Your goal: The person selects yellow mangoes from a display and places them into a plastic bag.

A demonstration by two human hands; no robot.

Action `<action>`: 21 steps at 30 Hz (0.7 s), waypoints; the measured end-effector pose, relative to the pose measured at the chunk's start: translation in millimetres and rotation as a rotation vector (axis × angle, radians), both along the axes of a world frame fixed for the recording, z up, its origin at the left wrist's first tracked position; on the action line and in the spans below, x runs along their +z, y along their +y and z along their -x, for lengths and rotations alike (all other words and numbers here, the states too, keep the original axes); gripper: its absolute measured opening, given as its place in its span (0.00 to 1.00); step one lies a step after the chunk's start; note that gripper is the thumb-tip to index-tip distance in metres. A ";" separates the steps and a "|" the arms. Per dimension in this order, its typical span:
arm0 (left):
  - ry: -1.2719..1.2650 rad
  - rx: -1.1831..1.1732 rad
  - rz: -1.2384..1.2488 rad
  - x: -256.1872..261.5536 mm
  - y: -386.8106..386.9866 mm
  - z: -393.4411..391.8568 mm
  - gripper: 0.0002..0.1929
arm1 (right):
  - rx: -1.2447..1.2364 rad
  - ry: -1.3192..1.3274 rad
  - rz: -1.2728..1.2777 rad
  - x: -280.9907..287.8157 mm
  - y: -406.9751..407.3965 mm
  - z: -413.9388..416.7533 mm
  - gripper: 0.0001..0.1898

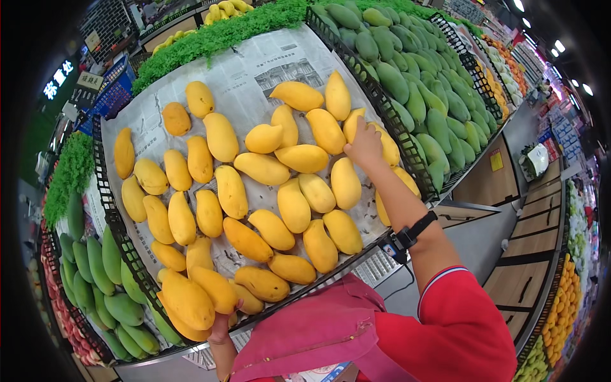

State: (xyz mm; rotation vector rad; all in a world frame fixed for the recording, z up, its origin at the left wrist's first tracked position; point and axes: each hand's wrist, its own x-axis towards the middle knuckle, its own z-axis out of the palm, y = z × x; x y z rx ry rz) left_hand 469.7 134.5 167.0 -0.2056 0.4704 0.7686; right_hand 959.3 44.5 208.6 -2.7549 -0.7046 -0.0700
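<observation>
Yellow mangoes (pixel 230 191) lie spread over newspaper (pixel 229 62) that lines a sloping display bin. My right hand (pixel 365 145) reaches to the bin's right side, its fingers on a yellow mango (pixel 352 125) near the black plastic divider. At the near left corner, my left hand (pixel 224 327) is low against the piled mangoes (pixel 188 301); they hide most of it, so its grip does not show. A black strap with a small device (pixel 405 237) circles my right forearm, and a cable hangs from it.
Black crate dividers (pixel 377 90) fence the bin. Green mangoes (pixel 429 95) fill the right bin, and more green mangoes (pixel 100 267) lie at the left. Green garnish (pixel 229 33) edges the far side. A blue basket (pixel 114 86) stands at the back left. Wooden cabinets (pixel 530 234) line the right.
</observation>
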 end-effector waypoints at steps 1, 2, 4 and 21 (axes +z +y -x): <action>0.026 0.010 -0.023 -0.1 -0.4 0.8 0.34 | 0.001 0.002 -0.001 -1.4 -1.0 -2.2 0.43; 0.052 0.019 -0.046 -0.3 -0.5 1.4 0.34 | 0.047 0.011 -0.083 -4.0 -5.0 -7.4 0.43; 0.068 0.023 -0.061 -2.2 -0.5 3.0 0.34 | 0.089 0.017 -0.165 -10.2 -14.1 -15.4 0.44; 0.421 -0.393 -1.013 -42.6 9.1 26.9 0.33 | 0.053 -0.034 -0.210 -5.3 -20.8 -20.8 0.39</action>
